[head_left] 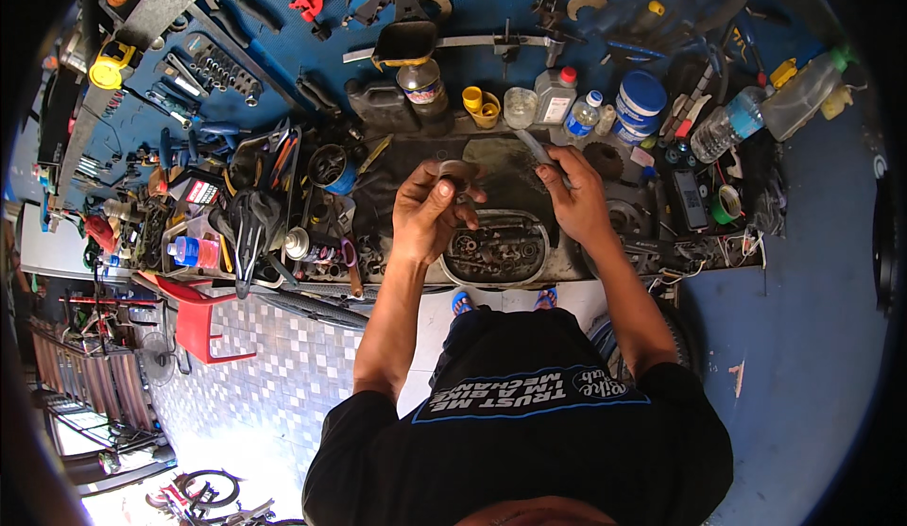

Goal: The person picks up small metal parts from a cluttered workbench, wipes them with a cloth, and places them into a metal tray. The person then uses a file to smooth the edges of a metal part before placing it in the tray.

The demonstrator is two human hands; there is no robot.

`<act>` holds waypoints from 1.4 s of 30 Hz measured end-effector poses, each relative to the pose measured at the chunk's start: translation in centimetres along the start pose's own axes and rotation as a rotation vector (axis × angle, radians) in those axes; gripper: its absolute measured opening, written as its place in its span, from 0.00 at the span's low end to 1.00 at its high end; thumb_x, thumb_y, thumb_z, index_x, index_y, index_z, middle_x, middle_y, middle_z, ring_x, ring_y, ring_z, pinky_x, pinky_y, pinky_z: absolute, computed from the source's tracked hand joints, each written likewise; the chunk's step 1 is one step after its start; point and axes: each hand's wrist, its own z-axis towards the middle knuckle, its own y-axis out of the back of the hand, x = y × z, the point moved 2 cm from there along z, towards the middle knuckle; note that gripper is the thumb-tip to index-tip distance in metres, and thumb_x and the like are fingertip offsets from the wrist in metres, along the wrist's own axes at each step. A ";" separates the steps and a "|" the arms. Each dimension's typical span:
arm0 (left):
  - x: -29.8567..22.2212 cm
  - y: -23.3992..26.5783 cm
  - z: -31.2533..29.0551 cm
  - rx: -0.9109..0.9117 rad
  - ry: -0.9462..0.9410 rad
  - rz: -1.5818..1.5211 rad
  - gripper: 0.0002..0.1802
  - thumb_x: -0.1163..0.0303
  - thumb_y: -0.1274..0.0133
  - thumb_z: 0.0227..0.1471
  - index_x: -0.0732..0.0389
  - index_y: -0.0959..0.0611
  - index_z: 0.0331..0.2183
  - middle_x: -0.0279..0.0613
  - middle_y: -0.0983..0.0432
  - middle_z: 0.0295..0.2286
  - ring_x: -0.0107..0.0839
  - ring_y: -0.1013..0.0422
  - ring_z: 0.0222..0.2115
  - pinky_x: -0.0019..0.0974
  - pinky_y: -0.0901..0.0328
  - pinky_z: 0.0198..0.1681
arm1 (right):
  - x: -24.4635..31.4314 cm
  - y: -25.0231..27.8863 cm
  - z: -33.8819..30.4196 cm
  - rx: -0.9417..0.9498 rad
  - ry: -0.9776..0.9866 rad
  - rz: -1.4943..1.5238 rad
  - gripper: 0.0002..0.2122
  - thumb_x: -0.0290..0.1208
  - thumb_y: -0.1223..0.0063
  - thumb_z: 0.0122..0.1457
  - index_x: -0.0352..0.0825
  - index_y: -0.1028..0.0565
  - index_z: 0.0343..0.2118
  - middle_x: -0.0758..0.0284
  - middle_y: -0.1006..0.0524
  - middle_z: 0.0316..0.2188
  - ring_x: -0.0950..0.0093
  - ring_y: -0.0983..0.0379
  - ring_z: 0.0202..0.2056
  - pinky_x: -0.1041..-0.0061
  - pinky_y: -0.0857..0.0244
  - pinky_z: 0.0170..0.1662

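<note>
My left hand is raised over the workbench, its thumb and fingers closed round a small round metal part. The fingers partly cover that part, so its exact kind is unclear. To the right, my right hand grips a slim grey brush-like tool between thumb and fingers. Its pale end points up and left, with dark bristle-like strands near the fingers. The two hands are apart. Below and between them sits an oval metal tray with many small greasy metal parts in it.
Along the back stand a funnel-topped bottle, a grey jug, a water bottle and a blue tub. A phone lies at right. Left are a bike saddle and spray can. A red chair stands behind.
</note>
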 end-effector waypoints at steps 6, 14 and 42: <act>0.2 1.1 -0.1 -0.049 -0.036 0.447 0.17 0.74 0.41 0.65 0.63 0.23 0.53 0.53 0.19 0.49 0.35 0.19 0.40 0.33 0.21 0.34 | -0.4 0.6 0.1 0.004 -0.055 0.010 0.12 0.32 0.42 0.69 0.28 0.23 0.47 0.58 0.22 0.39 0.64 0.24 0.36 0.70 0.31 0.39; -1.1 0.3 -0.4 -0.064 -0.273 0.987 0.15 0.80 0.35 0.56 0.64 0.15 0.47 0.42 0.17 0.47 0.32 0.20 0.44 0.30 0.23 0.38 | -0.5 1.3 1.0 -0.002 0.097 -0.061 0.11 0.27 0.39 0.65 0.28 0.21 0.47 0.59 0.21 0.39 0.59 0.25 0.40 0.66 0.31 0.45; -1.0 0.5 -1.9 -0.101 -0.275 1.349 0.17 0.78 0.29 0.47 0.67 0.13 0.42 0.47 0.19 0.29 0.37 0.25 0.26 0.37 0.31 0.31 | 6.0 -0.5 1.5 0.230 0.612 -0.245 0.19 0.17 0.40 0.49 0.40 0.17 0.45 0.66 0.20 0.42 0.61 0.25 0.46 0.62 0.32 0.52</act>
